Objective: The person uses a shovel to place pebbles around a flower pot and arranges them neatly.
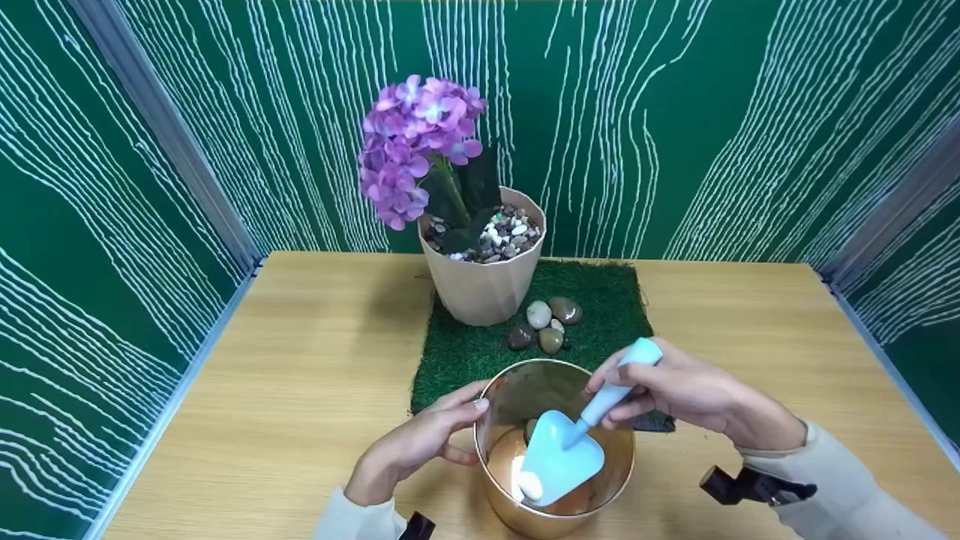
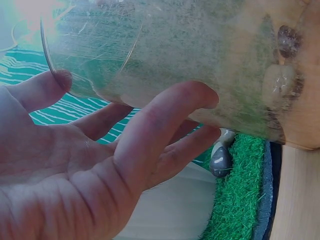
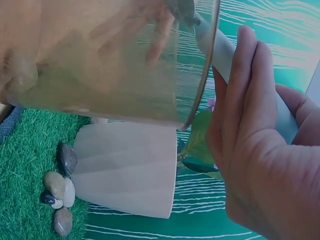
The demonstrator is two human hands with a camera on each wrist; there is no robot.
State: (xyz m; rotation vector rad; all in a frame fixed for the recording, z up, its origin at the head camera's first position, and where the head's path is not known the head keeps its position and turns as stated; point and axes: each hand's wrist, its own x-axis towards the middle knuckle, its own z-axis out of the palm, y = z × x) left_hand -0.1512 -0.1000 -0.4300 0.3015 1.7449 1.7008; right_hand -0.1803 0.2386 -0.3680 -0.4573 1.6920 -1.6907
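Note:
My right hand (image 1: 667,386) grips the handle of a light blue trowel (image 1: 562,457), its blade tilted down inside an amber-tinted clear glass vase (image 1: 525,517). At the blade's lower edge shows a white pebble (image 1: 530,486). My left hand (image 1: 427,435) holds the left side of the vase, with a fingertip at the rim and other fingers bent along the wall. Through the glass, in the left wrist view, stones (image 2: 279,82) show near the vase's bottom; in the head view the blade hides most of that bottom.
Behind the vase lies a green turf mat (image 1: 465,364) with several smooth stones (image 1: 551,340). A pale pot (image 1: 484,289) with purple flowers (image 1: 420,142) and gravel stands at the mat's back left. Green walls with white lines enclose the wooden table (image 1: 300,360).

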